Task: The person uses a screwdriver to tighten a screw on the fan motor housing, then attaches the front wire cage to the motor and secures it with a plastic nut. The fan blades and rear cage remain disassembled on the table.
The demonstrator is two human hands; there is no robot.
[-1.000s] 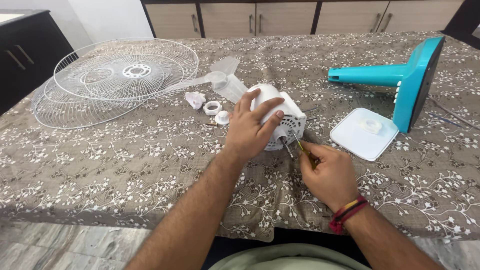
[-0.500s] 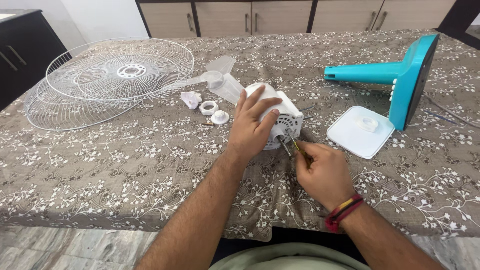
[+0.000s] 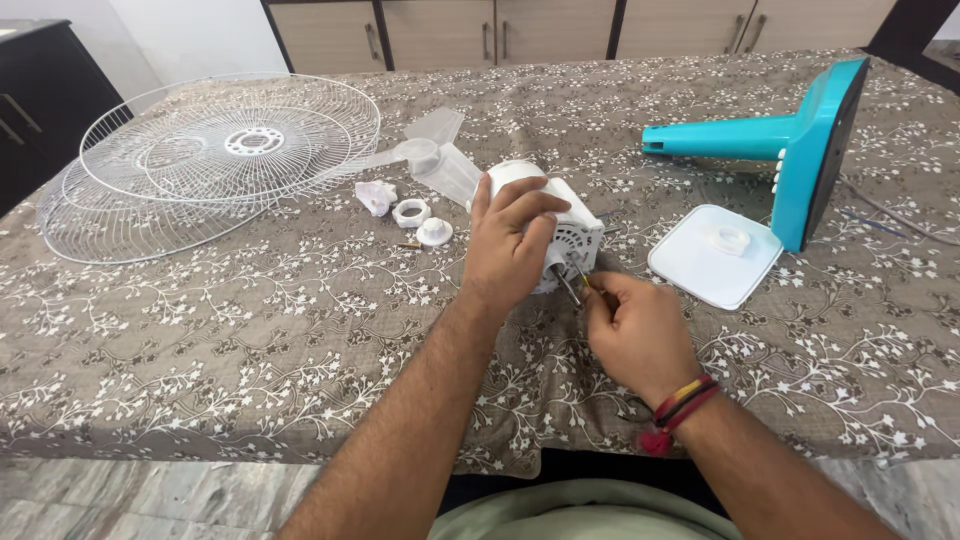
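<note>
A white fan motor housing lies on its side on the patterned tablecloth, its metal shaft pointing toward me. My left hand lies over the housing and grips it from the top. My right hand is closed around a small screwdriver, whose tip sits at the vented front face of the housing, just right of the shaft. Most of the screwdriver is hidden inside my fist.
Two white wire fan guards lie at the far left. A clear fan blade and small white caps sit behind the motor. A teal fan stand lies at the right, with a white square cover beside it. Cabinets line the back.
My right hand has moved closer to the housing, bringing the screwdriver tip up to its front face. The left hand keeps its hold. The view has drifted slightly.
</note>
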